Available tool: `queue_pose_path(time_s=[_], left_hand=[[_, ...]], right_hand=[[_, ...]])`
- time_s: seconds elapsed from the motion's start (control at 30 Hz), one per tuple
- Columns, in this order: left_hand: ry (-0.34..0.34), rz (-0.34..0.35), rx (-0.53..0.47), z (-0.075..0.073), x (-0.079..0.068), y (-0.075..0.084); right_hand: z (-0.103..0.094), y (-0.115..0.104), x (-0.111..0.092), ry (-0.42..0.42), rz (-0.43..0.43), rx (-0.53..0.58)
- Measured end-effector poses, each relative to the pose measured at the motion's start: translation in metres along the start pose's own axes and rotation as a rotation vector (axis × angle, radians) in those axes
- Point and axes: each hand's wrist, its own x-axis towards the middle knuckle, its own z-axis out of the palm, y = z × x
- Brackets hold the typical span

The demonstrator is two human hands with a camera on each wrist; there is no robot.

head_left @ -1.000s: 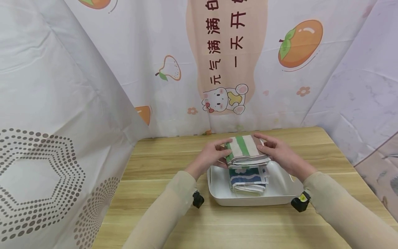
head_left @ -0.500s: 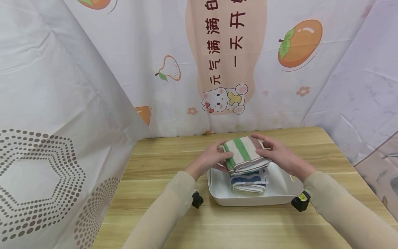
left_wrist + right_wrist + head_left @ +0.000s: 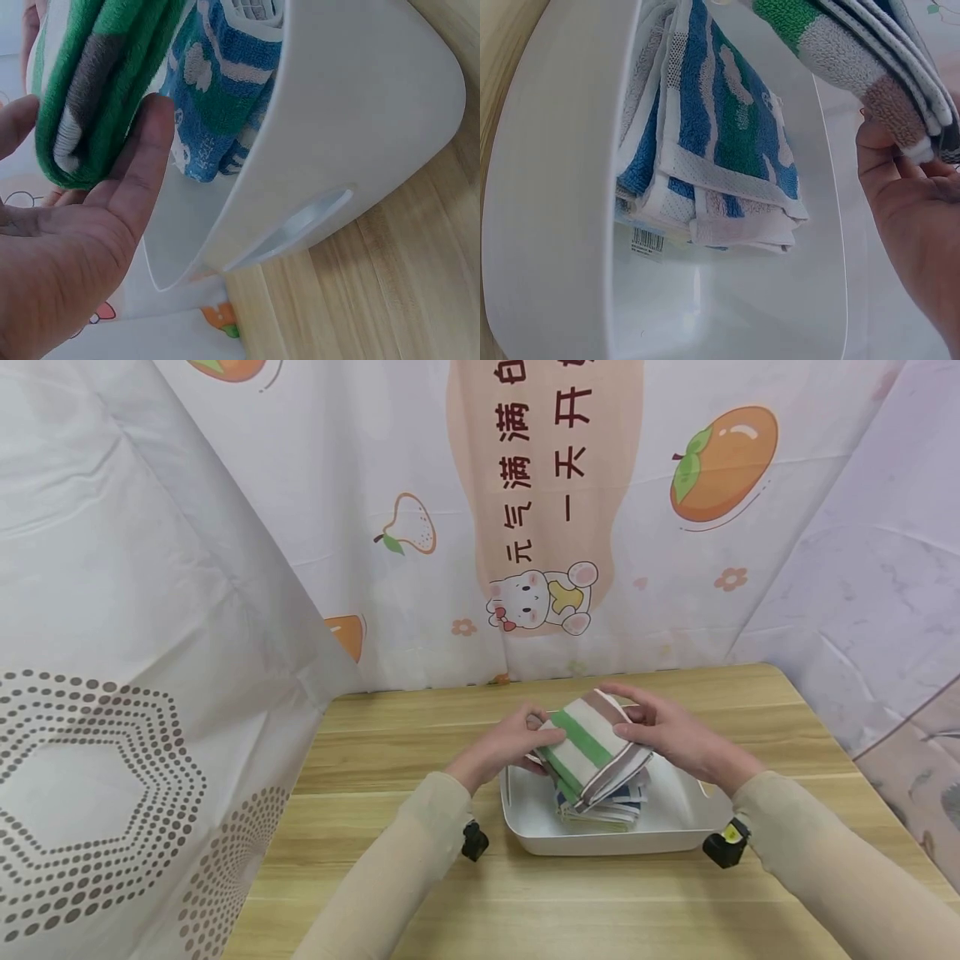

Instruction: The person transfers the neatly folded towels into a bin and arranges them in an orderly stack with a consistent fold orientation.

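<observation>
A folded towel (image 3: 588,739) with green, white and brown stripes is held tilted above a white plastic basket (image 3: 622,844). My left hand (image 3: 507,745) grips its left side, thumb on top and fingers beneath. At the opposite side, my right hand (image 3: 670,730) pinches the towel between thumb and fingers. Under it, inside the basket, lies a folded blue and green towel (image 3: 742,112) on other folded cloth, with a barcode label (image 3: 647,240) showing at the edge. In the left wrist view, a gap separates the striped towel (image 3: 94,82) from the blue towel (image 3: 214,90).
The basket stands on a wooden table (image 3: 375,827) and has a slot handle (image 3: 292,225) in its end wall. Behind the table hangs a printed curtain (image 3: 420,593), with more sheeting at both sides. Black wrist cameras (image 3: 474,841) sit just below the hands.
The striped towel has turned and tipped, its near corner dropping toward me over the blue towel. Both hands have kept hold of it, shifting only slightly; the basket stays put.
</observation>
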Motion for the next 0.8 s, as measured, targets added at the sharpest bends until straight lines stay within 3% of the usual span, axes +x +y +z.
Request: queue_pose_path(time_s=[0.3,0.8], left_hand=[[-0.004,0.029,0.095,0.0002,0.0015,0.0005],[-0.018,0.087,0.081,0.0018,0.0003,0.0006]], right_hand=[[0.0016,-0.0007,0.0013,-0.006,0.032,-0.011],[0.0033,-0.0003,0.0017,0.059,0.088,-0.046]])
